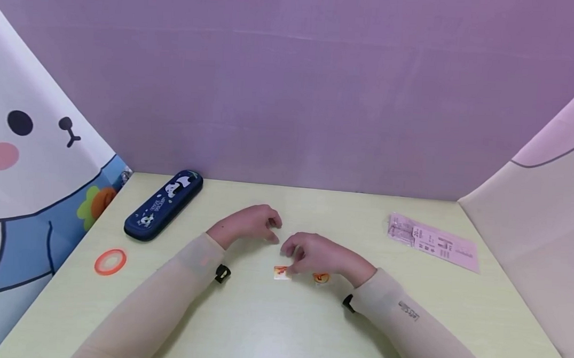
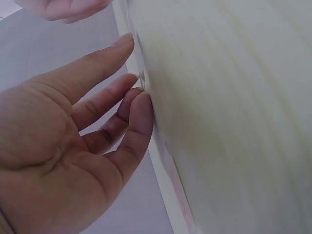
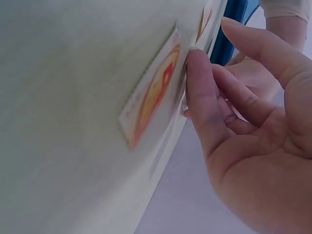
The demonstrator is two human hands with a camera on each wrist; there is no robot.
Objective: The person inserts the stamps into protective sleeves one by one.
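My left hand [image 1: 250, 223] rests at the middle of the table, with its fingers loosely bent and their tips at the tabletop. In the left wrist view, its thumb and fingers [image 2: 136, 126] stand apart, with nothing clearly held. Just to the right is my right hand [image 1: 318, 253], bent low over the table with its thumb away from the fingers. Two small orange-and-white paper pieces lie by it: one piece [image 1: 280, 273] near the thumb, the other piece [image 1: 320, 278] below the palm. What lies under the right fingertips is hidden.
A dark blue panda pencil case [image 1: 163, 205] lies at the back left. An orange tape roll [image 1: 98, 267] is nearer on the left. On the right lies a pink printed packet [image 1: 445, 247] with a clear end. A purple cloth [image 1: 290, 93] hangs behind the table.
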